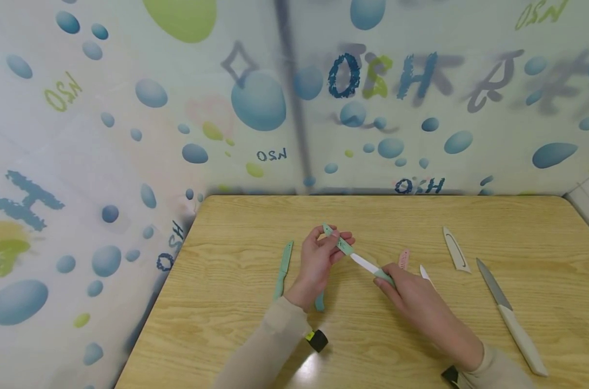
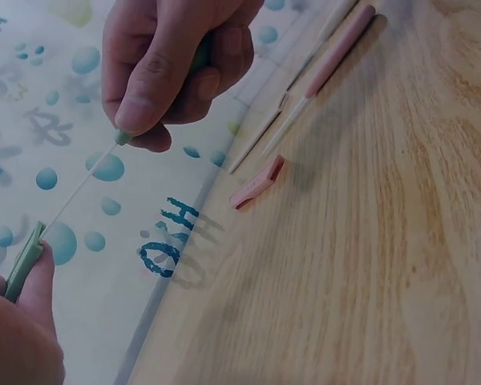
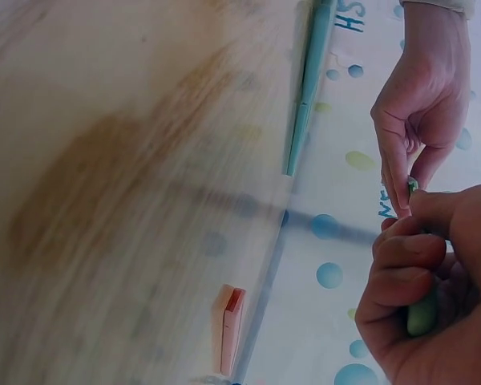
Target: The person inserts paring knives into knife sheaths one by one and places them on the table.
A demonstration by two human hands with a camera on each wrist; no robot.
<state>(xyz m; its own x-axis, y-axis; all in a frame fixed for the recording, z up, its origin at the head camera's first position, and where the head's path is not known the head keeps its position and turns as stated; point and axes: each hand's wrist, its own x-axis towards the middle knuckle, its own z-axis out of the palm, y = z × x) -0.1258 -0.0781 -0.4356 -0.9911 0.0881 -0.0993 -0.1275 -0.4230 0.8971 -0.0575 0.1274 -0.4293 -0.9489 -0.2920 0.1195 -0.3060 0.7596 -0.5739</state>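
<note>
Over the middle of the table my left hand (image 1: 318, 258) pinches a light green knife sheath (image 1: 344, 246) between thumb and fingers. My right hand (image 1: 416, 296) has its fingers wrapped round the green handle (image 3: 422, 314) of a small knife. Its white blade (image 1: 365, 263) spans the gap between the hands, with the tip end at the mouth of the sheath. In the left wrist view the blade appears edge-on as a thin line. Most of the handle is hidden by the right hand.
Left of my left hand lies a green sheathed knife (image 1: 283, 270); a teal handle end (image 1: 320, 301) shows beside that wrist. To the right are a pink sheath (image 1: 404, 258), a pink-handled knife (image 2: 342, 50), a white sheath (image 1: 453, 246) and a large white-handled knife (image 1: 520, 335) with bare blade.
</note>
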